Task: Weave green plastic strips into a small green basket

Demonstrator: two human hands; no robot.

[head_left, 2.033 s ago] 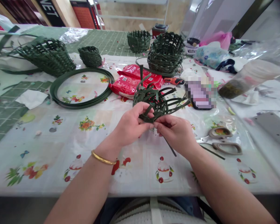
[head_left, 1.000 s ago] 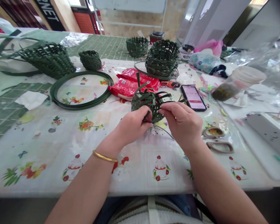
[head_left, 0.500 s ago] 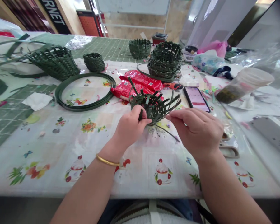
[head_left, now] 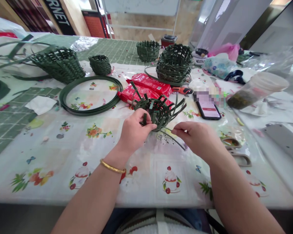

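- The room beyond the table holds a whiteboard at 12 o'clock and a black sign at 11 o'clock.
- A flowered plastic tablecloth covers the table, with a green cutting mat showing at 11 o'clock.
- Finished woven baskets stand at 10 to 12 o'clock, including a stacked pair. A dark green strip hoop lies flat at 10 o'clock.
- Red packets lie at 12 o'clock, a phone at 2 o'clock, and scissors at 3 o'clock.
- The half-woven basket sits just above the table's middle, tilted, its loose strips fanning upward.
- The left hand wraps its near wall, fingers pressed closed, keeping the weave tight.
- The right hand stands slightly apart, thumb and forefinger pinching a thin strip close to the basket, which gives fine control over it.
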